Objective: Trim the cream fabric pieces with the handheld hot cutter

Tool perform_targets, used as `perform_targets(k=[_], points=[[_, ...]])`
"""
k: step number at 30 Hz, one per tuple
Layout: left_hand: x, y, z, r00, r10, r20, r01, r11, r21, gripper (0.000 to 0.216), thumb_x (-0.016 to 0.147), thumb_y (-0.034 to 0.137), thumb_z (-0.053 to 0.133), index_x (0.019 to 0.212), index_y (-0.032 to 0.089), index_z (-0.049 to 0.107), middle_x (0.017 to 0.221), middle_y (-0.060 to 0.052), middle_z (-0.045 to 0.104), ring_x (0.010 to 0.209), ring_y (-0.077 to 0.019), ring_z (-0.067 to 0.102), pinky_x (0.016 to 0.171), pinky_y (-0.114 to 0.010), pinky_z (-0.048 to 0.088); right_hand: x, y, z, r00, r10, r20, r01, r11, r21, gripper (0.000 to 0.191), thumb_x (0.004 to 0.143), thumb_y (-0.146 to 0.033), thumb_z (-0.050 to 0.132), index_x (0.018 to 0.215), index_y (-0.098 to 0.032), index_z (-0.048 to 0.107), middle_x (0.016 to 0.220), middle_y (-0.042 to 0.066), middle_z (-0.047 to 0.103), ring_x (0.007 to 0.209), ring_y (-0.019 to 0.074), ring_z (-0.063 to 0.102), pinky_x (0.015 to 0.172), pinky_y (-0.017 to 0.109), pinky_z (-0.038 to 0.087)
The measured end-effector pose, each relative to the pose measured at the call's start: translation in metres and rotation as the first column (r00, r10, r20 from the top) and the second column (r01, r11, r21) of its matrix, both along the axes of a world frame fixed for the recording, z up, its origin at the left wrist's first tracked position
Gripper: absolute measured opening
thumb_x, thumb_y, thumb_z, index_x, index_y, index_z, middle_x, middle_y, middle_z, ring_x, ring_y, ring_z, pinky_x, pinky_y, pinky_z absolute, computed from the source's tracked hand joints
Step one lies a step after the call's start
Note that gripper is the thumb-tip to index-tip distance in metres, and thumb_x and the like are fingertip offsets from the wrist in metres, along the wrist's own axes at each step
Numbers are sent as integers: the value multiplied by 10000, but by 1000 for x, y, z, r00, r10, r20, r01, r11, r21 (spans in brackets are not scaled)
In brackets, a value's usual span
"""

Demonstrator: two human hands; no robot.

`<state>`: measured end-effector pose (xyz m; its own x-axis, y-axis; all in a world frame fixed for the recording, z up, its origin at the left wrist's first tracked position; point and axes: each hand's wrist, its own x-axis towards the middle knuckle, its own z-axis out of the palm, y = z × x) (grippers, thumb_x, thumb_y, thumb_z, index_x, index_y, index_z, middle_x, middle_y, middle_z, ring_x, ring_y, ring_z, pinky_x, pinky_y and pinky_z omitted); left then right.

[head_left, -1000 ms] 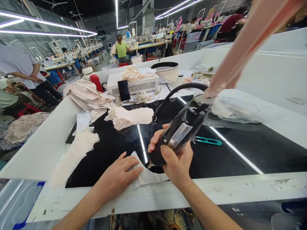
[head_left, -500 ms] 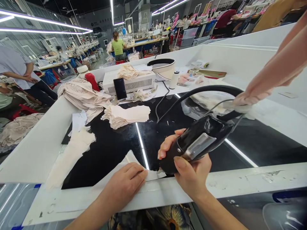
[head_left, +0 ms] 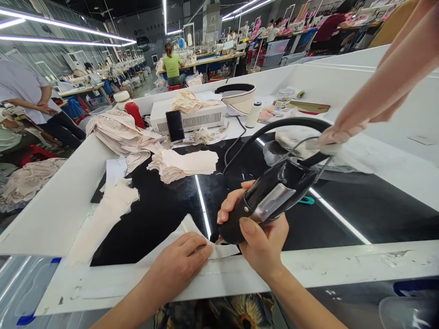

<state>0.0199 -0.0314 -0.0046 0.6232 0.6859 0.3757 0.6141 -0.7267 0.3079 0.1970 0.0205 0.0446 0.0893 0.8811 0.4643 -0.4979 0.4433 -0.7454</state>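
Observation:
My right hand (head_left: 265,244) is wrapped round a black handheld power tool (head_left: 247,214) with a metal plate on its side. The tool leans down to the left, and its small metal tip is at a white fabric piece (head_left: 181,230), close to my left fingertips. I cannot tell whether the tip touches the cloth. My left hand (head_left: 185,258) is closed on the near edge of the fabric, fingers together, pressing it at the table edge. A thick black cable (head_left: 288,121) leaves the tool's upper end beside a hanging pink cloth strip (head_left: 380,91).
On the black table surface (head_left: 164,201) lie a stack of cream fabric pieces (head_left: 188,164), more pale cut pieces (head_left: 106,219) and a teal object (head_left: 306,200). Behind stand a phone (head_left: 175,125), a white vented box (head_left: 192,119) and a thread spool (head_left: 254,114). White walls border the table.
My right hand has moved the tool left, bringing its tip nearer my left fingers. The teal object now shows beyond it. My left hand stays nearly in place.

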Motion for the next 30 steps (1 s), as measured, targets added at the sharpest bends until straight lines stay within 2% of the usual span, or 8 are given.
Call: perform_targets(k=[8,13,20,25,28,30], points=[[1,0,-3,1000,-2,25,1,1000,22,225,1084,168,434,1222,139,609,1043,-87,659,982,-199,637,894,-300,579,-4,3,-2,997,-39,60,40,999,-16,323,877,-363,782,1108,-273,575,816,-22,655,597,144,637,538,290,564],[0,0,-6,999,20,26,-21,999,42,237,1084,172,425,1228,158,613,1081,-95,649,998,-200,639,883,-309,585,-10,5,-2,999,-13,30,13,1000,0,377,859,-385,799,1146,-272,582,829,-20,657,608,143,639,539,284,557],[-1,0,-7,999,47,11,-48,998,45,240,1075,172,435,1215,170,630,1080,-98,635,961,-202,627,836,-315,592,-13,9,-3,999,1,39,-1,1000,-18,322,872,-349,785,1109,-272,582,819,-28,659,606,142,640,545,280,553],[-1,-1,-9,998,41,49,-44,997,65,294,1098,216,382,1198,184,657,1075,-102,653,955,-196,664,911,-327,598,-20,8,-3,1000,16,-9,-16,999,-36,371,842,-395,798,1102,-290,555,824,-42,644,592,125,612,552,268,538],[-10,-1,-17,999,7,50,-13,992,129,329,1100,244,365,1201,217,677,1102,-98,684,1001,-200,698,906,-270,599,-28,4,-3,998,46,44,-41,992,-120,347,833,-447,774,1029,-287,536,814,-42,630,554,114,579,544,271,520],[-21,3,-30,1000,-21,22,16,984,178,330,1075,238,392,1244,239,676,1125,-82,706,998,-196,721,897,-233,600,-33,6,-4,996,51,77,-38,985,-168,388,779,-482,800,952,-282,516,773,-47,603,515,111,534,507,269,486]])
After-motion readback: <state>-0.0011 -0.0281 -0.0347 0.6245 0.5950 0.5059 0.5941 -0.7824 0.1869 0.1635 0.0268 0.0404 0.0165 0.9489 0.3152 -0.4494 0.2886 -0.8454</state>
